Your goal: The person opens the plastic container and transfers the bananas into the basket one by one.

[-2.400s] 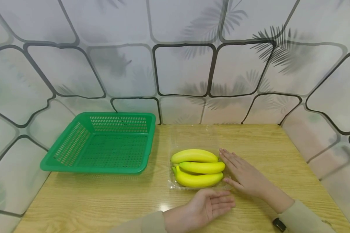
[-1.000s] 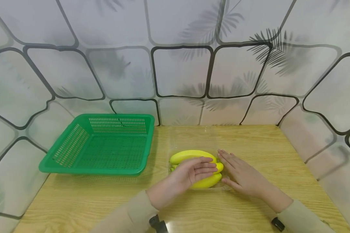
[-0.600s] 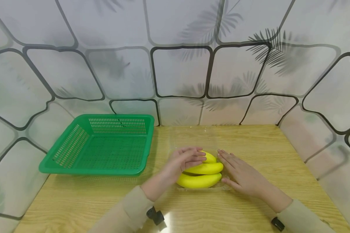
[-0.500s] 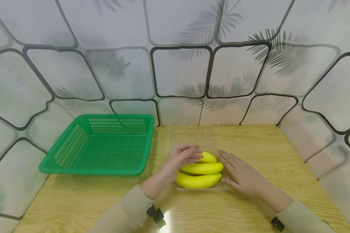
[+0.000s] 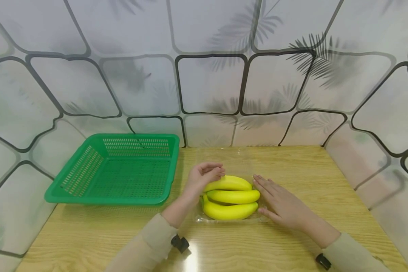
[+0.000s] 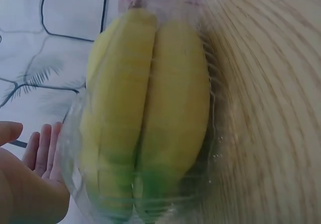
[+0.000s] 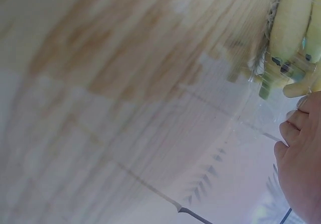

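Several yellow bananas [image 5: 231,210] lie side by side in a clear plastic clamshell box [image 5: 201,220], its transparent lid [image 5: 224,158] laid back toward the wall. My left hand [image 5: 198,181] is at the back left of the box, over the left end of the farthest banana; the left wrist view shows its fingers [image 6: 45,148] extended and the thumb apart, beside the box wall. Against the box's right side rests my right hand [image 5: 282,204], fingers straight. The right wrist view has that hand [image 7: 303,158] at its edge by the banana tips. Neither hand grips anything visible.
To the left on the wooden table [image 5: 292,162] stands a green plastic basket [image 5: 132,177] with perforated sides, nothing inside it. A patterned wall covering [image 5: 210,83] closes off the back and both sides.
My left hand has risen from in front of the box, crossed over the bananas and moved back and left to the box's far left corner. The right hand has stayed in place.
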`<state>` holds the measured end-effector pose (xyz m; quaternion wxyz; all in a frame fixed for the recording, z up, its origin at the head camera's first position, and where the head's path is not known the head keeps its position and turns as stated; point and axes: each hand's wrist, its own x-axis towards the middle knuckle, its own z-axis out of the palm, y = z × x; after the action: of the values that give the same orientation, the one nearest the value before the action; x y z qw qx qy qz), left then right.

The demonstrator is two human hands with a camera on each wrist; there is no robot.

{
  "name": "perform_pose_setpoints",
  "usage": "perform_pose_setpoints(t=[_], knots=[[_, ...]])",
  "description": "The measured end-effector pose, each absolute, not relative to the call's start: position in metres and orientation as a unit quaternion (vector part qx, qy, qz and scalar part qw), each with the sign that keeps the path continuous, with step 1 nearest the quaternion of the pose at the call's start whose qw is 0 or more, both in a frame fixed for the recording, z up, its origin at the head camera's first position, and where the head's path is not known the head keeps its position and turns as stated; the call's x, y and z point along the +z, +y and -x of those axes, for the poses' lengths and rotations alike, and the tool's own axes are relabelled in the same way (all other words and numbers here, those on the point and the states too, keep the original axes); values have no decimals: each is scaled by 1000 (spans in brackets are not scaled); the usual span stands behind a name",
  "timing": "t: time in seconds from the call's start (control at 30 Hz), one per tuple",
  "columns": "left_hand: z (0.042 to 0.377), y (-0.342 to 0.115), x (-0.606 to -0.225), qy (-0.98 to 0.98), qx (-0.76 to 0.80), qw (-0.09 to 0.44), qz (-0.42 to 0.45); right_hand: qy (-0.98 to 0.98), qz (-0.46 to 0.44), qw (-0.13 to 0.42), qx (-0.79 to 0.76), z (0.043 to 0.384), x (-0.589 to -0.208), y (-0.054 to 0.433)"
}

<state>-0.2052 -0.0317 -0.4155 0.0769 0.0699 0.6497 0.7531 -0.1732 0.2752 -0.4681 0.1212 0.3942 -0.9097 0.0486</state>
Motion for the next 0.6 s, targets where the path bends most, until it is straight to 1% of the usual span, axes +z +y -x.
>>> perform_pose_setpoints(t=[0.4, 0.5, 0.6], knots=[[217, -41, -435, 698, 711, 2, -84, -904, -402, 134, 53, 174, -468, 275], [219, -43, -440, 715, 693, -3, -93, -905, -402, 133, 51, 174, -468, 275], [219, -44, -443, 726, 681, 9, -98, -906, -400, 131, 51, 174, -468, 275]])
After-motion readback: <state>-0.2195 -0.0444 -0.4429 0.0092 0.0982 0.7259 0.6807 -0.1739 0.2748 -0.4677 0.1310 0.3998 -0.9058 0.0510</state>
